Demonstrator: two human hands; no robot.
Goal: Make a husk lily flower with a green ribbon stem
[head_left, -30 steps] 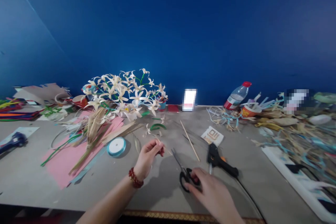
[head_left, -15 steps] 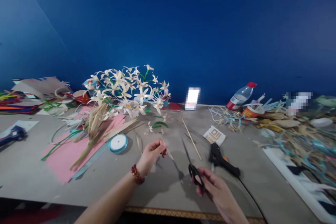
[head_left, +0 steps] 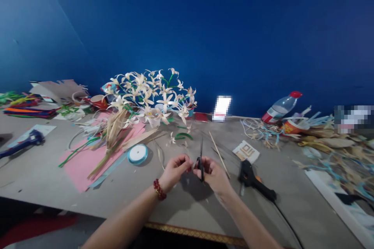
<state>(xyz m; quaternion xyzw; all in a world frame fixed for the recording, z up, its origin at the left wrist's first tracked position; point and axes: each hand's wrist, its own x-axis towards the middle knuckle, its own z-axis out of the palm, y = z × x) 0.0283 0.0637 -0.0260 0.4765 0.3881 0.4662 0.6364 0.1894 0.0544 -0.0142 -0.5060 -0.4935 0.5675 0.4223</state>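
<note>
My left hand (head_left: 175, 170) is closed in a pinch over the middle of the table. Between its fingertips sits a small pale strip (head_left: 192, 166), probably dried husk, mostly hidden by the fingers. My right hand (head_left: 215, 175) grips black-handled scissors (head_left: 200, 165), their blades pointing up and away from me. Fingertips of both hands are close together around the strip. Beyond them lie a curved green stem piece (head_left: 184, 135) and a small white flower (head_left: 172, 137). A thin wooden stick (head_left: 219, 153) rests just past my right hand.
Pale husk flowers (head_left: 146, 89) on green stems stand at the back. Left lie a ribbon spool (head_left: 138, 154), pink paper (head_left: 78, 163) and a blue glue gun (head_left: 29, 140). Right are a black glue gun (head_left: 257, 183) with its cord, a tilted bottle (head_left: 279, 109) and tangled scraps (head_left: 344, 163).
My right hand has brought the scissors up and left, close against my left hand. The strip shows less now. The view has shifted slightly, moving the table's things to the right.
</note>
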